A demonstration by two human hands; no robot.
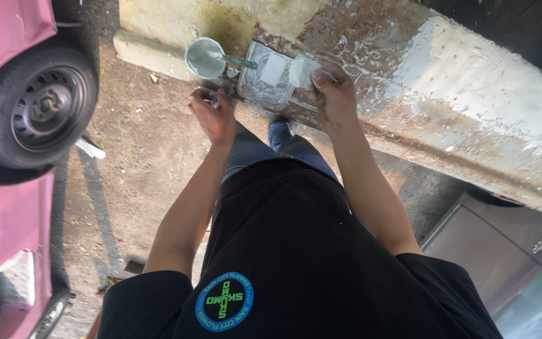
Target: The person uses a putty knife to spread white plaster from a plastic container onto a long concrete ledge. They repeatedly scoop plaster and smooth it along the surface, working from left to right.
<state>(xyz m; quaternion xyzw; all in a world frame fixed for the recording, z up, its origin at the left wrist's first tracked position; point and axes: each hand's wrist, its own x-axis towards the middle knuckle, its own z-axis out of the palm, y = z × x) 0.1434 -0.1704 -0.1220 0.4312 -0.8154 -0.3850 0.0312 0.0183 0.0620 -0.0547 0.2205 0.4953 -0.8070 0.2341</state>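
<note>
Key relation: I read the paint roller (303,71) as lying directly under my right hand (335,97), at the near-right end of the paint tray (265,81); its long axis runs roughly across the tray's short side.
Right hand: fingers (321,76) wrapped over the roller's pale sleeve, pressed together on it; this hand is the nearer one to the roller.
Left hand: my left hand (213,116) sits just off the tray's left corner, fingers curled around a small object I cannot make out; whether it is pinched tight I cannot tell.
Tray: shallow, rectangular, clear or grey plastic, coated with whitish paint, resting tilted on the concrete ledge (472,107).
Paint can: a round metal paint can (204,58), open, interior coated pale grey-white, just left of the tray; a green-handled tool (241,62) lies across its rim toward the tray.
Ledge surface: rough concrete, streaked with white paint and rusty brown stains, serving as the table here.
Surroundings: a pink car (7,37) with a black tyre (39,107) stands well apart on my left; bare dirt ground (139,163) below.
</note>
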